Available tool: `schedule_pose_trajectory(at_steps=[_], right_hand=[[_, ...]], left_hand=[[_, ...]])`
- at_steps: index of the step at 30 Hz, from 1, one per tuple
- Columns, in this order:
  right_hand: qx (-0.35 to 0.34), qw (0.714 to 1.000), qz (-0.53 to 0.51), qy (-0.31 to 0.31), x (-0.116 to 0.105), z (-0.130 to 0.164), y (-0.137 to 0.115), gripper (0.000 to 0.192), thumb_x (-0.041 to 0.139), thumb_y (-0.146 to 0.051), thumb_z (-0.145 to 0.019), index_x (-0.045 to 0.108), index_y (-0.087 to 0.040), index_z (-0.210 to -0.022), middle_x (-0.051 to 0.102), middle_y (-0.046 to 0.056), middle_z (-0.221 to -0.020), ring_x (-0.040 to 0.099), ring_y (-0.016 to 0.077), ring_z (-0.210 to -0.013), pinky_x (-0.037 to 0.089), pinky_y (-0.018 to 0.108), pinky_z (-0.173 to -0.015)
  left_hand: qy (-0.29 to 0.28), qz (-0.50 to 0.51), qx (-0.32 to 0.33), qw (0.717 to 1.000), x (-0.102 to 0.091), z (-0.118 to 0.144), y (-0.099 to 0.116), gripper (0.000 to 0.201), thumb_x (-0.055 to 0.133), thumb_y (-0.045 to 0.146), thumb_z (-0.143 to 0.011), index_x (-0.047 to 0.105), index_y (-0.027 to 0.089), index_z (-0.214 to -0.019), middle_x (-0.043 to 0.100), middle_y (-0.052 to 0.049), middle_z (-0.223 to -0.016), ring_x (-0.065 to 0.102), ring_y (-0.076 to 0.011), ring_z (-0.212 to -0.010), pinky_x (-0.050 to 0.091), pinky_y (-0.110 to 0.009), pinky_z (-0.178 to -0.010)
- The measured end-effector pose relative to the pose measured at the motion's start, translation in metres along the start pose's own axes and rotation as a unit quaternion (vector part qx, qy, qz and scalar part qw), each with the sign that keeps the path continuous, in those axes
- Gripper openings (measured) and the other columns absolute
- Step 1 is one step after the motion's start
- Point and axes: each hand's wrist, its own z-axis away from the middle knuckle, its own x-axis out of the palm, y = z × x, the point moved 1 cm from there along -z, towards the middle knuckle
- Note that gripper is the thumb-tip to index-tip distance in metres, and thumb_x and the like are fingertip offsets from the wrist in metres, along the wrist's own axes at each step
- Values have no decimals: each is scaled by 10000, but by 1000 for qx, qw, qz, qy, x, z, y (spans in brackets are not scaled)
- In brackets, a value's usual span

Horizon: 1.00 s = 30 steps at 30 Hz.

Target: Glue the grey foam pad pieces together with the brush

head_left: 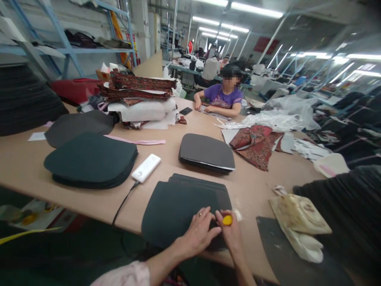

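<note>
My left hand (200, 231), a ring on one finger, rests on a stack of dark rounded panels (169, 206) at the table's front edge. Its fingers are apart, pressing on the top panel near its right side. Close beside it, my right hand (232, 236) is closed around a small tool with a round yellow end (227, 220). The tool's other end is hidden by my fingers, so its exact kind does not show. A small whitish piece (238, 215) lies just beyond my right hand.
Further panel stacks stand at left (92, 159) and ahead (206, 151). A white power bank (146, 168) trails a black cable. Patterned cloth (256, 145) lies right; a stained cloth bundle (300, 218) sits nearer. Across the table a person in a purple shirt (222, 95) works.
</note>
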Motion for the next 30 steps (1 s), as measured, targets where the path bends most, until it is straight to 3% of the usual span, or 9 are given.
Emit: schedule_pose_trajectory(at_steps=[2, 4, 6, 8, 11, 16, 21, 25, 30], right_hand=[[-55, 995, 80, 32, -1, 0, 12, 437, 628, -577, -674, 538, -181, -836, 619, 29, -720, 608, 176, -627, 506, 276, -538], [-71, 987, 138, 43, 1, 0, 22, 454, 603, -572, -700, 533, -170, -899, 617, 42, -739, 600, 184, -622, 493, 291, -557], [-73, 981, 174, 34, 5, 1, 30, 452, 568, -551, -736, 527, -158, -955, 627, 65, -768, 607, 200, -631, 488, 305, -568], [-88, 977, 195, 28, 9, 3, 34, 420, 519, -512, -780, 530, -153, -997, 640, 92, -823, 619, 218, -678, 487, 318, -594], [-122, 972, 198, 13, 14, 7, 32, 344, 438, -420, -846, 538, -155, -1042, 644, 105, -900, 624, 219, -757, 477, 308, -626], [-145, 975, 166, -32, 13, 2, 19, 293, 413, -340, -861, 544, -157, -1048, 639, 94, -946, 614, 200, -815, 455, 292, -692], [-81, 981, 173, 13, -10, -36, 14, 301, 472, -357, -788, 544, -153, -998, 621, 84, -861, 578, 197, -742, 420, 294, -660], [-33, 978, 206, 23, -25, -60, 28, 315, 481, -367, -733, 546, -164, -965, 613, 78, -845, 560, 196, -709, 391, 289, -631], [-51, 974, 223, -5, -29, -53, 45, 331, 442, -396, -754, 540, -163, -968, 603, 74, -824, 554, 194, -699, 388, 288, -632]], left_hand=[[20, -19, 5, 1000, -4, 8, -20, 330, 536, 276, -807, 499, 223, -1131, 484, -132, -1308, 444, -253, -1225, 435, -464, -945], [128, -70, -41, 988, -27, 21, -51, 380, 520, 220, -797, 467, 205, -1173, 483, -131, -1292, 441, -252, -1220, 401, -467, -979], [230, -147, -132, 953, -55, 38, -87, 382, 482, 199, -796, 453, 161, -1175, 482, -156, -1258, 454, -280, -1193, 390, -483, -974], [250, -202, -218, 922, -75, 53, -117, 419, 487, 228, -790, 432, 104, -1186, 472, -201, -1229, 464, -322, -1162, 401, -493, -945], [225, -220, -271, 910, -84, 66, -143, 491, 493, 194, -765, 381, 87, -1231, 504, -196, -1166, 489, -326, -1119, 423, -467, -903], [208, -134, -363, 898, -86, 63, -142, 520, 528, 199, -746, 375, 144, -1240, 596, -72, -855, 604, -257, -868, 473, -373, -773], [271, -92, -269, 920, -92, 26, -119, 560, 562, 219, -740, 364, 151, -1259, 563, -10, -796, 592, -186, -770, 474, -307, -752], [234, -97, -259, 932, -78, -5, -116, 612, 562, 124, -721, 340, 117, -1291, 591, -30, -836, 590, -176, -814, 456, -297, -793], [189, -112, -274, 936, -68, -9, -118, 649, 563, 88, -718, 320, 120, -1319, 615, -48, -864, 590, -196, -837, 457, -316, -789]])
